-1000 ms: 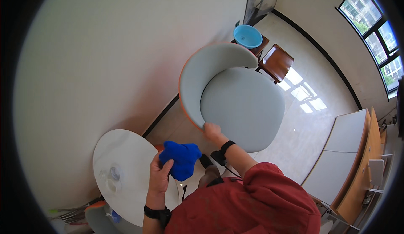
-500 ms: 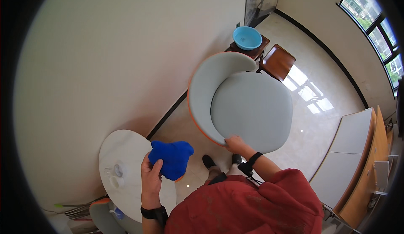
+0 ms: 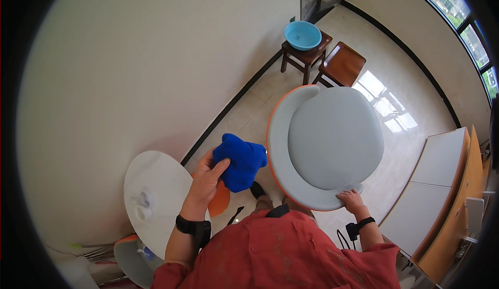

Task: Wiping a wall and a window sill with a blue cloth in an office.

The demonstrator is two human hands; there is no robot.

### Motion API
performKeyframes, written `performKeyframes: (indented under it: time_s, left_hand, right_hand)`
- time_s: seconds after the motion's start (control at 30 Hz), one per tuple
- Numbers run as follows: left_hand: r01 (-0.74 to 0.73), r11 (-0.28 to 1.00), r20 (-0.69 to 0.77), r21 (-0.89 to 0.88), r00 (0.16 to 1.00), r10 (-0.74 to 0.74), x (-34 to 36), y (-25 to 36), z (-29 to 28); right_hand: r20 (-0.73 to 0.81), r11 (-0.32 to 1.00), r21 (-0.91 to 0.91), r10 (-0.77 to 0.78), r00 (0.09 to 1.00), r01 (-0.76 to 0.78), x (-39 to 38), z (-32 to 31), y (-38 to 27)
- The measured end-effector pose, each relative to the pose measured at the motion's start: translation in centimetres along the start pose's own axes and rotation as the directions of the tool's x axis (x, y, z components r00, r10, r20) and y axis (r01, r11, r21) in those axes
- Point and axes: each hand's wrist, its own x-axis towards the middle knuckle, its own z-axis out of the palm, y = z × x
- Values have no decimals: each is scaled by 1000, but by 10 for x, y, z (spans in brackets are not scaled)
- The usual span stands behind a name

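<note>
Rounded grey chair (image 3: 335, 138) newly turned, right hand (image 3: 353, 201) closed over its curved rim, left hand (image 3: 206, 179) around crumpled blue cloth (image 3: 240, 164).

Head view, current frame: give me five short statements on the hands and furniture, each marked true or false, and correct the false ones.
1. The left hand holds a blue cloth. True.
2. The right hand hangs free, touching nothing. False: it is on the chair.
3. The basin stands on a stool. True.
4. The white table is on the person's right. False: it is on the left.
5. The chair is grey with an orange edge. True.
</note>
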Motion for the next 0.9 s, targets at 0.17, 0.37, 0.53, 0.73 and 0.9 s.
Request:
performKeyframes:
  time_s: [0.17, 0.37, 0.53, 0.73, 0.9]
  left_hand:
    - [80, 992, 139, 96, 986, -93, 30, -15, 48]
    - [11, 968, 432, 250, 894, -122, 52, -24, 99]
    - [-11, 930, 539, 366, 818, -202, 69, -23, 134]
    - [-179, 905, 731, 385, 658, -181, 105, -30, 156]
    - [-475, 813, 819, 337, 574, -4, 155, -16, 128]
  right_hand:
    - [-49, 990, -53, 127, 991, -130, -17, 6, 12]
    - [-200, 893, 436, 219, 955, -114, -15, -43, -3]
    - [-308, 330, 923, 326, 894, 198, -8, -136, -57]
    - [-625, -38, 776, 97, 775, 630, 39, -213, -122]
    - [-556, 52, 813, 360, 749, 580, 80, -240, -163]
